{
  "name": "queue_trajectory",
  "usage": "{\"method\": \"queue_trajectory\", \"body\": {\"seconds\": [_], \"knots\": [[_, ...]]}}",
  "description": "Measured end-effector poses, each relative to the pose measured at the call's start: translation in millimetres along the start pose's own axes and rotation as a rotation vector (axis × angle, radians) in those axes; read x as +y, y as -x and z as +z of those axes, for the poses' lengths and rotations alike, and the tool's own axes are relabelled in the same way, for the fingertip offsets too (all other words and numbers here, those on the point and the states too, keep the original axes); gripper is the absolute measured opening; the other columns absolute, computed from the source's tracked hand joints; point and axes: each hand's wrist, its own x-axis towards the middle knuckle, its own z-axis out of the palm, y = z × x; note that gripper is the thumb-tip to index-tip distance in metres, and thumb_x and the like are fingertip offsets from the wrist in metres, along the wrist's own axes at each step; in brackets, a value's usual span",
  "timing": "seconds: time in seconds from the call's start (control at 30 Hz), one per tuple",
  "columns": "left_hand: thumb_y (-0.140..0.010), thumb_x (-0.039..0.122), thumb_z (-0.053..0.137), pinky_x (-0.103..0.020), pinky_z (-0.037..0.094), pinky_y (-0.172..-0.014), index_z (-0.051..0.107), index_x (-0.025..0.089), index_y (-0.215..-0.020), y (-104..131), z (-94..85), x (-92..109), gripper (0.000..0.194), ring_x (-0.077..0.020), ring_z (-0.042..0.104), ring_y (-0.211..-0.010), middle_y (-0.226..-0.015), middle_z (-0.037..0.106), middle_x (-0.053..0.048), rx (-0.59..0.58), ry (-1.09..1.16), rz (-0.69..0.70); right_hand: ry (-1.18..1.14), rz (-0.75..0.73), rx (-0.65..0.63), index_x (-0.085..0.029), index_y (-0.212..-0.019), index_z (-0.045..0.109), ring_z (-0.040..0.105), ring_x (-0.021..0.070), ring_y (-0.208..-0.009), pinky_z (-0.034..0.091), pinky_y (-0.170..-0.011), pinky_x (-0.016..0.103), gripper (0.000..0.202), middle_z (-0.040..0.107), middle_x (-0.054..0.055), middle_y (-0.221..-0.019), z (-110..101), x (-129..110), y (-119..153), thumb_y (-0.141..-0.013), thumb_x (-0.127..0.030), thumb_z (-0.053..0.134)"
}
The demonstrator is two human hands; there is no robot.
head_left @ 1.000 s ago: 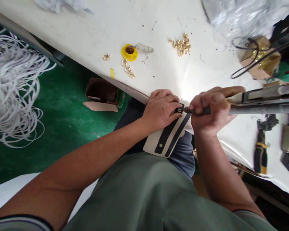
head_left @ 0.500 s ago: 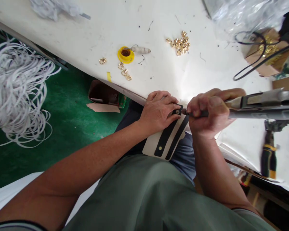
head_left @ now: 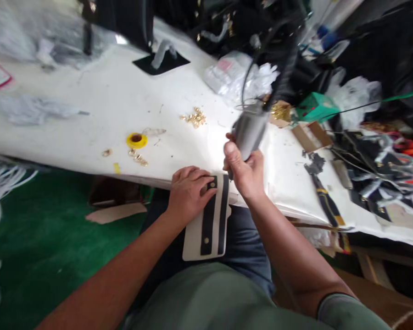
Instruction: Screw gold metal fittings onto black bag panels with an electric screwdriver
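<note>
A pale board [head_left: 192, 243] with two black strips rests across my lap at the table edge. My left hand [head_left: 190, 195] lies over its upper left part, thumb and fingers holding the end of one black strap [head_left: 207, 222]. Round metal fasteners show at both ends of that strap. My right hand [head_left: 246, 172] grips a grey power screwdriver [head_left: 251, 130], its cable end pointing up and away. The tool's lower tip is near the board's top right corner, apart from the fastener under my left fingers, and is partly hidden and blurred.
On the white table [head_left: 106, 101] lie a yellow tape roll [head_left: 136, 140], a pile of gold hardware [head_left: 197, 118] and several loose gold pieces [head_left: 137, 157]. Pliers [head_left: 326, 204] and an open carton [head_left: 311, 136] are at the right. White cord coils [head_left: 3, 185] hang at the left.
The screwdriver has lifted off the strap's fastener and swung from lying sideways to pointing away from me. My left hand stays on the strap. The view has tilted up and turned right.
</note>
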Motion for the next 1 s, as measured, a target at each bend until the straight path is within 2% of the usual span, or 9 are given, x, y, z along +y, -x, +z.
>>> {"method": "queue_trajectory", "body": {"seconds": [0.07, 0.17, 0.27, 0.37, 0.5, 0.63, 0.77, 0.9, 1.0], "knots": [[-0.093, 0.043, 0.073, -0.055, 0.041, -0.109, 0.078, 0.028, -0.113, -2.4, -1.5, -1.2, 0.025, -0.0318, 0.059, -0.125, -0.126, 0.076, -0.004, 0.003, -0.024, 0.000, 0.238, 0.036, -0.059, -0.021, -0.117, 0.063, 0.063, 0.0175, -0.074, 0.052, -0.067, 0.029, 0.052, 0.067, 0.000, -0.084, -13.3, 4.5, -8.1, -0.096, -0.069, 0.059], [-0.092, 0.038, 0.074, -0.054, 0.045, -0.106, 0.079, 0.031, -0.111, -4.4, -3.7, -2.2, 0.021, -0.0319, 0.063, -0.122, -0.125, 0.077, -0.003, -0.001, -0.056, 0.008, 0.674, 0.088, -0.206, -0.024, -0.132, 0.062, 0.068, 0.0229, -0.092, 0.052, -0.080, 0.034, 0.044, 0.071, 0.006, -0.111, -29.8, 23.1, -14.4, -0.104, -0.056, 0.051], [-0.090, 0.035, 0.074, -0.055, 0.048, -0.106, 0.080, 0.032, -0.110, -4.4, -5.0, -3.0, 0.021, -0.0329, 0.065, -0.121, -0.123, 0.078, -0.003, 0.024, -0.076, 0.009, 0.999, 0.138, -0.304, -0.027, -0.137, 0.063, 0.069, 0.0263, -0.102, 0.050, -0.086, 0.035, 0.043, 0.069, 0.010, -0.120, -35.0, 45.4, -16.8, -0.101, -0.050, 0.057], [-0.089, 0.034, 0.074, -0.055, 0.052, -0.104, 0.080, 0.033, -0.110, -3.7, -5.2, -4.4, 0.022, -0.0333, 0.066, -0.120, -0.122, 0.079, -0.002, 0.054, -0.092, 0.022, 1.041, 0.088, -0.305, -0.029, -0.134, 0.068, 0.066, 0.0294, -0.108, 0.049, -0.088, 0.037, 0.042, 0.069, 0.010, -0.117, -34.4, 56.9, -17.4, -0.096, -0.048, 0.066], [-0.090, 0.036, 0.071, -0.055, 0.053, -0.104, 0.081, 0.032, -0.109, -3.9, -5.1, -6.1, 0.021, -0.0330, 0.068, -0.119, -0.122, 0.079, -0.003, 0.051, -0.121, 0.035, 1.022, 0.028, -0.283, -0.028, -0.129, 0.072, 0.063, 0.0319, -0.112, 0.048, -0.092, 0.041, 0.041, 0.070, 0.011, -0.115, -37.2, 53.1, -14.7, -0.092, -0.046, 0.072], [-0.090, 0.039, 0.069, -0.056, 0.054, -0.104, 0.081, 0.033, -0.108, -7.5, -5.4, -6.3, 0.022, -0.0336, 0.068, -0.119, -0.122, 0.079, -0.001, 0.040, -0.144, 0.041, 0.981, -0.003, -0.210, -0.028, -0.137, 0.067, 0.060, 0.0301, -0.117, 0.046, -0.099, 0.042, 0.050, 0.069, 0.009, -0.125, -57.2, 48.4, -2.5, -0.091, -0.047, 0.073], [-0.091, 0.042, 0.068, -0.055, 0.053, -0.104, 0.081, 0.032, -0.106, -9.3, -5.3, -7.4, 0.023, -0.0336, 0.069, -0.118, -0.121, 0.079, -0.002, 0.053, -0.152, 0.063, 0.942, -0.005, 0.029, -0.024, -0.135, 0.067, 0.060, 0.0301, -0.117, 0.045, -0.100, 0.044, 0.046, 0.069, 0.011, -0.128, -111.1, 67.1, 32.9, -0.094, -0.043, 0.070], [-0.090, 0.046, 0.068, -0.052, 0.053, -0.105, 0.081, 0.033, -0.106, -9.9, -0.8, -17.1, 0.024, -0.0330, 0.068, -0.118, -0.122, 0.079, -0.002, 0.068, -0.149, 0.094, 0.999, 0.089, 0.235, -0.020, -0.129, 0.071, 0.061, 0.0325, -0.119, 0.046, -0.102, 0.048, 0.040, 0.070, 0.013, -0.127, -195.6, 107.7, 76.4, -0.095, -0.042, 0.064], [-0.090, 0.052, 0.068, -0.050, 0.054, -0.104, 0.081, 0.032, -0.105, -11.7, 5.2, -28.0, 0.029, -0.0326, 0.069, -0.116, -0.120, 0.079, -0.003, 0.080, -0.142, 0.119, 1.069, 0.190, 0.332, -0.021, -0.124, 0.074, 0.064, 0.0322, -0.116, 0.048, -0.103, 0.047, 0.044, 0.071, 0.012, -0.127, -261.6, 132.8, 88.6, -0.097, -0.051, 0.059]]}}
